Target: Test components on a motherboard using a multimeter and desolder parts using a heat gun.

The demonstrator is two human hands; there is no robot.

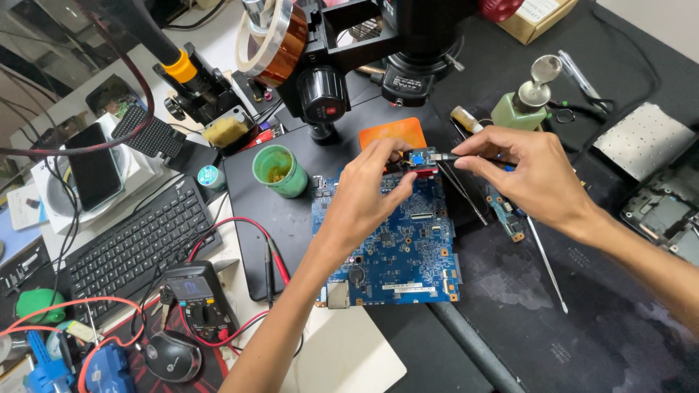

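Both hands mid-frame: left hand point(371, 191) pinching the blue circuit board's point(393, 247) top edge, right hand point(528, 171) poking a thin tool point(445, 156) at it.

Upper edge of blue rectangular circuit board point(393, 247) hidden behind left hand point(368, 196); small tool tip at right hand point(528, 171) too small to identify; black microscope body point(408, 44) cut off by top edge

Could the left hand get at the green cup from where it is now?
Probably yes: the green cup stands open on the mat just left of the left hand, with nothing between them, though its fingers now pinch a small part.
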